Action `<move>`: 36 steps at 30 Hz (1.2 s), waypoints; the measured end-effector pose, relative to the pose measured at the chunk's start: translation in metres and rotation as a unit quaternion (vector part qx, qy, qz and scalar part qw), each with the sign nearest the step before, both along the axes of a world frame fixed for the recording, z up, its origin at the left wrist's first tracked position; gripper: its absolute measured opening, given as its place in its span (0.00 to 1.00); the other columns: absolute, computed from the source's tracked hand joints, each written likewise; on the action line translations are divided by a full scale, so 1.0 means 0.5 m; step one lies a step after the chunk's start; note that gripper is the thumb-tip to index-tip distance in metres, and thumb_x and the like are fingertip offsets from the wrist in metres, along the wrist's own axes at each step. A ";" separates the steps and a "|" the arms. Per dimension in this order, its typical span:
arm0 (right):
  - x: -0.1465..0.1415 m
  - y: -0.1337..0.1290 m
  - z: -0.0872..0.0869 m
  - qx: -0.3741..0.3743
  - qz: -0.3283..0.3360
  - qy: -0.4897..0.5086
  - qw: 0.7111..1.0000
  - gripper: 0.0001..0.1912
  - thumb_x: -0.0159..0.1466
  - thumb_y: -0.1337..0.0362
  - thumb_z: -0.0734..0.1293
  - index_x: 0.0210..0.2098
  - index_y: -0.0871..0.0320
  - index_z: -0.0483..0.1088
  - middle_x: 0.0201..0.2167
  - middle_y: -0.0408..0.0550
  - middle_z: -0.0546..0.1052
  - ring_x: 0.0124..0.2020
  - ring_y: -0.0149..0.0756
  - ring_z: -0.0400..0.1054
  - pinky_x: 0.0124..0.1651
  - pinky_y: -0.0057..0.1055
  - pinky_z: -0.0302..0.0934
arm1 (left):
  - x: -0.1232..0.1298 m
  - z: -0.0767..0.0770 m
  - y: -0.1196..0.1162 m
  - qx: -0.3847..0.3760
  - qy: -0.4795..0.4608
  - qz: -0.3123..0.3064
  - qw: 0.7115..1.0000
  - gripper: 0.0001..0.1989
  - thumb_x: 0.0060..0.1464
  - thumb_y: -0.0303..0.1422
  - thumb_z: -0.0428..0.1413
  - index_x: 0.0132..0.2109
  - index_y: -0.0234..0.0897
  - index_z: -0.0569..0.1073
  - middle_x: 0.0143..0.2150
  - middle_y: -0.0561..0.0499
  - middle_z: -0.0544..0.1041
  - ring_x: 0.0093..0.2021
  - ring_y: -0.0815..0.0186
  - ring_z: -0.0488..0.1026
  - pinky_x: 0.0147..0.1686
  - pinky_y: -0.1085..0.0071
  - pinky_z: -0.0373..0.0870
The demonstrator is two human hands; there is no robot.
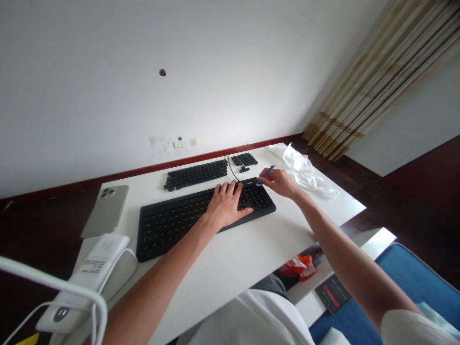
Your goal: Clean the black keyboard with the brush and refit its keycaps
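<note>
A black keyboard [172,225] lies across the white table, its keycaps off and its switches bare. My left hand [227,205] rests on its right half, fingers spread over the top edge and thumb pointing right. In my right hand [277,182] a small blue brush [266,175] is pinched, its pale tip touching the keyboard's upper right corner. Behind the keyboard, a large group of black keycaps [197,173] is laid out in rows. Farther right sit a smaller group of keycaps [245,159] and a few arrow-shaped ones [244,169].
At left lie a phone [108,211] and a white power bank [86,278] with a white cable [46,278]. Crumpled clear plastic [302,167] covers the far right of the table. A dark phone [332,293] and a red packet [300,266] lie below the table's front edge.
</note>
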State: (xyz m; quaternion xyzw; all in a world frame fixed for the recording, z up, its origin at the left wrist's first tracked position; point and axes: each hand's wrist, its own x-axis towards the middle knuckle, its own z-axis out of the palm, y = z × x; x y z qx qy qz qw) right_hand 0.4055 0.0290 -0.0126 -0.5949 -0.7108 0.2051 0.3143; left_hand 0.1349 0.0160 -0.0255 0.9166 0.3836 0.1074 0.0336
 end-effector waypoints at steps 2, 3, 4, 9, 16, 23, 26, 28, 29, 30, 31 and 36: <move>0.001 0.000 0.001 0.006 0.010 -0.019 1.000 0.17 0.67 0.48 0.69 0.41 0.55 0.80 0.33 0.47 0.84 0.34 0.41 0.77 0.43 0.38 0.73 | 0.000 0.000 0.000 -0.002 0.000 -0.001 1.000 0.44 0.66 0.60 0.51 0.73 0.29 0.63 0.74 0.34 0.63 0.70 0.41 0.62 0.69 0.47 0.57; 0.001 0.000 0.003 0.008 0.014 -0.025 1.000 0.17 0.68 0.48 0.68 0.43 0.55 0.80 0.35 0.47 0.84 0.35 0.41 0.78 0.44 0.38 0.73 | 0.000 0.000 0.000 -0.002 0.000 -0.001 1.000 0.44 0.66 0.60 0.51 0.73 0.29 0.63 0.74 0.34 0.63 0.70 0.41 0.62 0.69 0.47 0.57; 0.001 0.000 0.004 0.009 0.018 -0.028 0.999 0.18 0.68 0.48 0.68 0.45 0.54 0.81 0.36 0.47 0.84 0.35 0.41 0.78 0.45 0.38 0.73 | 0.000 -0.001 0.000 -0.001 0.000 -0.002 1.000 0.44 0.66 0.60 0.51 0.73 0.29 0.63 0.74 0.34 0.63 0.70 0.41 0.62 0.69 0.47 0.57; -0.007 -0.005 0.013 -0.039 0.002 0.028 0.999 0.20 0.65 0.46 0.72 0.38 0.57 0.82 0.30 0.48 0.83 0.33 0.42 0.78 0.42 0.37 0.73 | 0.001 -0.003 0.000 0.006 0.008 0.001 1.000 0.45 0.66 0.60 0.50 0.74 0.28 0.63 0.75 0.34 0.62 0.70 0.42 0.61 0.70 0.47 0.57; -0.003 -0.009 0.018 -0.060 0.010 0.076 0.995 0.18 0.63 0.48 0.72 0.37 0.58 0.80 0.27 0.48 0.82 0.29 0.40 0.77 0.37 0.35 0.73 | 0.002 -0.001 0.000 0.003 0.008 0.001 1.000 0.44 0.66 0.60 0.51 0.74 0.29 0.63 0.75 0.34 0.62 0.70 0.42 0.61 0.69 0.48 0.57; -0.007 -0.008 0.021 -0.032 0.015 -0.007 0.999 0.13 0.66 0.56 0.68 0.40 0.57 0.82 0.26 0.44 0.80 0.29 0.36 0.74 0.35 0.32 0.68 | 0.002 0.000 0.000 0.002 0.009 -0.001 1.000 0.45 0.66 0.60 0.50 0.74 0.28 0.62 0.75 0.34 0.62 0.70 0.42 0.62 0.69 0.47 0.57; -0.011 -0.007 0.021 -0.060 0.020 0.057 0.996 0.18 0.65 0.49 0.71 0.40 0.58 0.82 0.31 0.48 0.83 0.32 0.39 0.77 0.39 0.34 0.72 | 0.002 -0.001 0.000 0.003 0.010 -0.001 1.000 0.45 0.66 0.60 0.50 0.74 0.28 0.62 0.75 0.34 0.62 0.70 0.42 0.61 0.70 0.47 0.56; -0.010 -0.006 0.022 -0.076 0.026 0.081 0.993 0.20 0.64 0.47 0.72 0.41 0.58 0.82 0.30 0.49 0.83 0.32 0.41 0.78 0.40 0.36 0.73 | 0.002 0.000 0.000 0.003 0.011 0.000 1.000 0.45 0.66 0.60 0.50 0.74 0.28 0.62 0.75 0.33 0.62 0.70 0.41 0.61 0.70 0.47 0.57; -0.009 -0.006 0.022 -0.081 0.029 0.087 0.992 0.21 0.63 0.46 0.73 0.41 0.58 0.82 0.29 0.48 0.83 0.32 0.41 0.78 0.40 0.36 0.74 | 0.002 0.000 0.000 0.003 0.011 0.000 1.000 0.45 0.66 0.60 0.50 0.74 0.28 0.62 0.75 0.33 0.62 0.70 0.41 0.61 0.70 0.47 0.57; -0.007 -0.006 0.022 -0.083 0.032 0.088 0.992 0.22 0.63 0.45 0.73 0.40 0.58 0.82 0.29 0.48 0.83 0.32 0.41 0.78 0.40 0.36 0.74 | 0.002 0.001 -0.001 0.001 0.011 0.000 1.000 0.45 0.66 0.60 0.50 0.74 0.28 0.62 0.75 0.34 0.61 0.70 0.41 0.61 0.70 0.47 0.57; -0.005 -0.006 0.021 -0.081 0.031 0.082 0.993 0.22 0.64 0.44 0.73 0.40 0.58 0.82 0.28 0.48 0.82 0.32 0.41 0.78 0.40 0.36 0.73 | 0.002 0.002 -0.001 0.000 0.011 0.000 1.000 0.45 0.66 0.60 0.51 0.74 0.29 0.62 0.75 0.34 0.62 0.70 0.42 0.61 0.70 0.47 0.57; 0.006 -0.003 0.012 -0.021 0.000 -0.007 1.000 0.22 0.64 0.43 0.72 0.32 0.56 0.81 0.28 0.47 0.82 0.31 0.41 0.77 0.38 0.37 0.70 | 0.001 0.002 -0.001 -0.003 0.006 0.000 1.000 0.44 0.66 0.60 0.51 0.74 0.28 0.63 0.75 0.34 0.62 0.70 0.41 0.62 0.70 0.47 0.57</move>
